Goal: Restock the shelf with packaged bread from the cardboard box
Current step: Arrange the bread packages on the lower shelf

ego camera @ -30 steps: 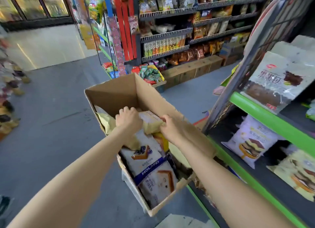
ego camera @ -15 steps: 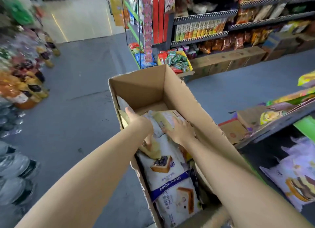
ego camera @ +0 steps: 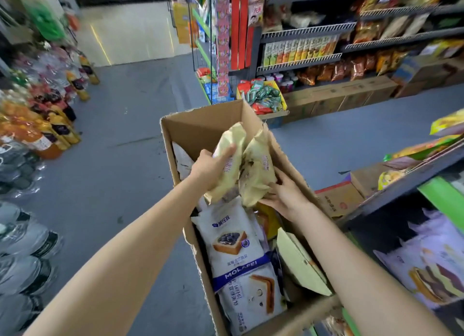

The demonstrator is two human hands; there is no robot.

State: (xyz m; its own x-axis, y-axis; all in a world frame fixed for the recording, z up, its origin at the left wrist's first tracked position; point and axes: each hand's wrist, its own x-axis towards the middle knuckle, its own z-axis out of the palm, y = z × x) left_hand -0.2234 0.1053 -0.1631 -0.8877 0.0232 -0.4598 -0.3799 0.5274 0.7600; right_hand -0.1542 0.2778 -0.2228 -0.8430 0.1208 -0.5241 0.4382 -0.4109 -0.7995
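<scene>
An open cardboard box [ego camera: 200, 125] stands on the floor before me, holding white and blue bread packs [ego camera: 236, 237] and other bags. My left hand [ego camera: 209, 168] grips a pale yellow bread pack [ego camera: 229, 157] lifted above the box. Beside it, my right hand [ego camera: 286, 196] holds a second pale yellow pack [ego camera: 256, 170] from below. The shelf [ego camera: 442, 197] with a green edge is at the right, with purple bread bags [ego camera: 431, 263] on its lower level.
Snack racks [ego camera: 313, 47] and cardboard cases [ego camera: 339, 97] line the far side of the grey aisle. Bottled drinks [ego camera: 37, 125] crowd the left. A small carton [ego camera: 339, 197] sits between the box and the shelf.
Both hands have risen out of the box, each with a pale yellow bread pack. The view has shifted left, away from the shelf.
</scene>
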